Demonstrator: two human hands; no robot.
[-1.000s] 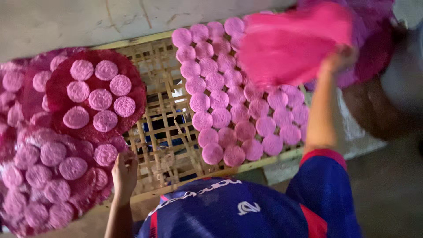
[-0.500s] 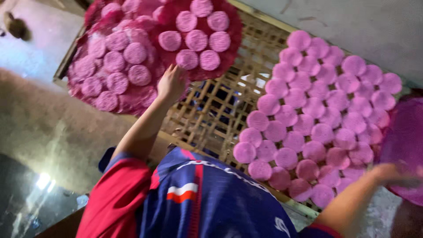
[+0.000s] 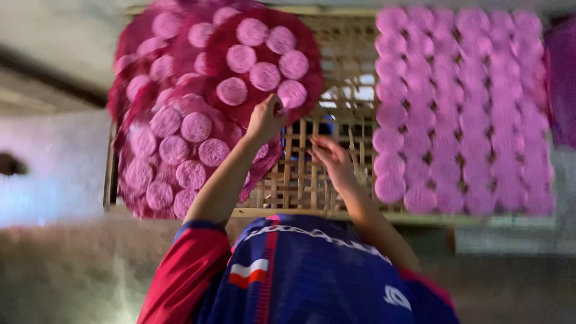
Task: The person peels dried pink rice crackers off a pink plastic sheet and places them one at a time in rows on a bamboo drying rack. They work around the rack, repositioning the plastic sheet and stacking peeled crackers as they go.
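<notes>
My left hand [image 3: 267, 117] grips the near edge of a round red tray [image 3: 309, 90] that carries several pink discs [image 3: 264, 75]. That tray lies on top of other red trays [image 3: 135, 120] of pink discs at the left of a woven bamboo rack [image 3: 300, 174]. My right hand [image 3: 333, 157] hovers open over the bare lattice in the middle of the rack and holds nothing. Rows of pink discs [image 3: 462, 114] cover the right part of the rack, just right of my right hand.
A pink-purple thing [image 3: 564, 90] shows at the right edge, blurred. The rack's wooden front rail [image 3: 336, 213] runs just beyond my blue and red shirt [image 3: 300, 276]. Pale ground [image 3: 54, 162] lies to the left of the rack.
The view has swung round. My right hand, which was out at the right by a pink tray, has come back empty over the rack's middle. My left hand stays at the red tray's edge.
</notes>
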